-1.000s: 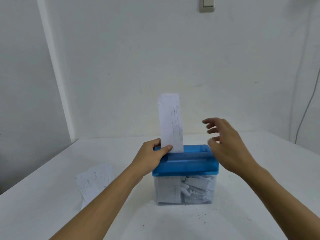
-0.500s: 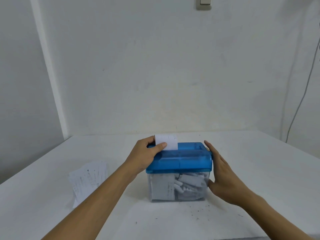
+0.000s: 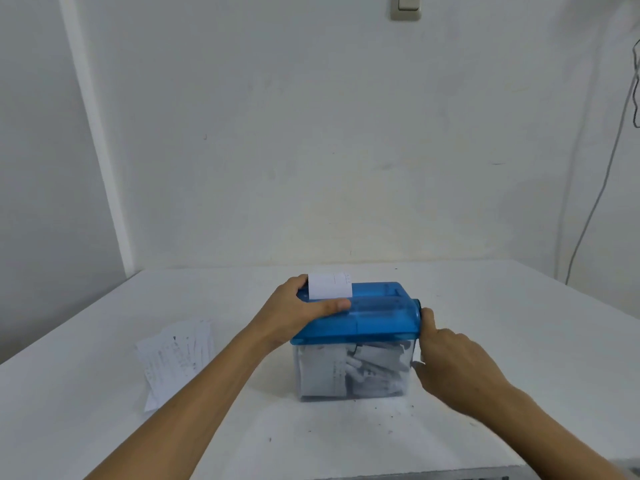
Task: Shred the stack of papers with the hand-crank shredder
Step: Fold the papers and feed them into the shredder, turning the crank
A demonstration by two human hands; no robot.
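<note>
Mid-feed at the shredder, centre of frame: a sheet stood upright in the slot at the lid's upper left, only its top strip showing. The left hand clasped the lid, thumb laid flat along the front of the sheet, fingers wrapped over the far edge behind it. The right hand pressed against the shredder's right end, thumb raised beside a blue hub; its fingers were hidden behind the hand's back, so whether they had closed round the crank (itself out of sight) could not be told.

The clear bin under the lid held a heap of cut strips. The stack of papers waiting their turn lay fanned at lower left, well apart from the shredder.

The step looked to be cranking this sheet through. The next move would call for turning the crank while the left hand steadied the lid, then reaching left for another sheet.

The white table carried dark specks in front of the bin. Behind it rose a bare white wall, with a switch at top centre and a cable trailing down the right edge.
</note>
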